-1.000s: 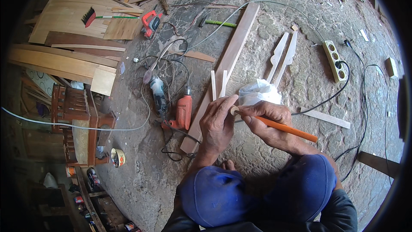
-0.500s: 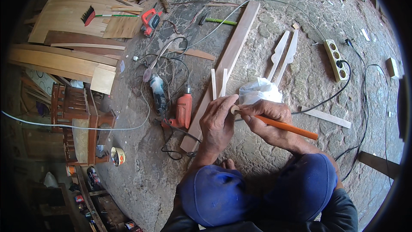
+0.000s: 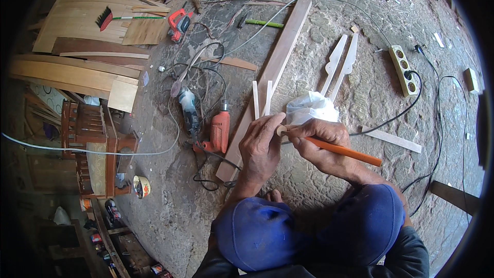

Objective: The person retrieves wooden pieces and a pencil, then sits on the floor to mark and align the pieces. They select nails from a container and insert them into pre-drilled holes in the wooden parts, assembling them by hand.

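My knees in blue trousers (image 3: 314, 229) fill the near edge, and just beyond them my two hands meet over the stone floor (image 3: 360, 92). My right hand (image 3: 321, 144) is clenched around an orange-handled tool (image 3: 350, 153). Its long axis runs almost level across my view, slanting slightly: the free end of the handle points out to my right and a little toward me, the working end points left into the gap between my hands. My left hand (image 3: 262, 146) is closed on a small round pale wooden piece (image 3: 281, 130), pinched between thumb and fingers right where the tool's tip arrives; the tip itself is hidden by my fingers, so I cannot tell whether it touches the wood.

Just behind my hands lies a crumpled white bag (image 3: 311, 108). To my left, near my left wrist, an orange drill (image 3: 218, 131) lies beside a grey grinder (image 3: 188, 110), their cables tangled around them. A long wooden plank (image 3: 272, 72) runs from beside my left hand away toward the far side, with two thin slats (image 3: 261, 99) lying against it. Farther off to the right two pale carved wooden pieces (image 3: 342, 64) lie side by side, and a power strip (image 3: 403, 69) sits beyond those. Farthest left, a brush (image 3: 105, 19) rests on stacked boards (image 3: 77, 36).
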Motion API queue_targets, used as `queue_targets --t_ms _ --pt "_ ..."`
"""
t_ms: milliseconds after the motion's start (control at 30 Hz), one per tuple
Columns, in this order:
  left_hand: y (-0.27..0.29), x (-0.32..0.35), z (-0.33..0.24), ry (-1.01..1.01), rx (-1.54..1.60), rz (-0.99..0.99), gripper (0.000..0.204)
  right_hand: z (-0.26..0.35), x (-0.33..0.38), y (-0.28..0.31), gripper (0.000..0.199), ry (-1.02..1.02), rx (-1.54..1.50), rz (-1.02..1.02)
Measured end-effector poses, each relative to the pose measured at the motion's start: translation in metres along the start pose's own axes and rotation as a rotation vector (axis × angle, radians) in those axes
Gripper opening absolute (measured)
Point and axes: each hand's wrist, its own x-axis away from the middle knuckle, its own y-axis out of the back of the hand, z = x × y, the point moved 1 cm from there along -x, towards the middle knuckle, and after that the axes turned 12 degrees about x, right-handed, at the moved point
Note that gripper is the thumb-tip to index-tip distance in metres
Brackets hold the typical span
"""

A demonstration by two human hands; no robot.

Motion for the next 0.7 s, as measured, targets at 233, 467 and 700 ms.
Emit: queue_targets --t_ms 233,467,700 --pt "-0.0015 0.0014 -0.0001 0.000 0.016 -0.013 0.046 -0.0005 0.0024 0.0003 0.009 -0.004 -0.006 -0.006" --pt "-0.0009 0.0028 -0.0008 0.006 0.026 -0.016 0.046 -0.0002 0.0007 0.0003 0.010 -0.011 0.005 0.020" --pt "-0.0025 0.0025 -0.0014 0.038 0.022 -0.016 0.042 -0.0030 0.0016 0.0044 0.015 -0.119 -0.153 0.055"
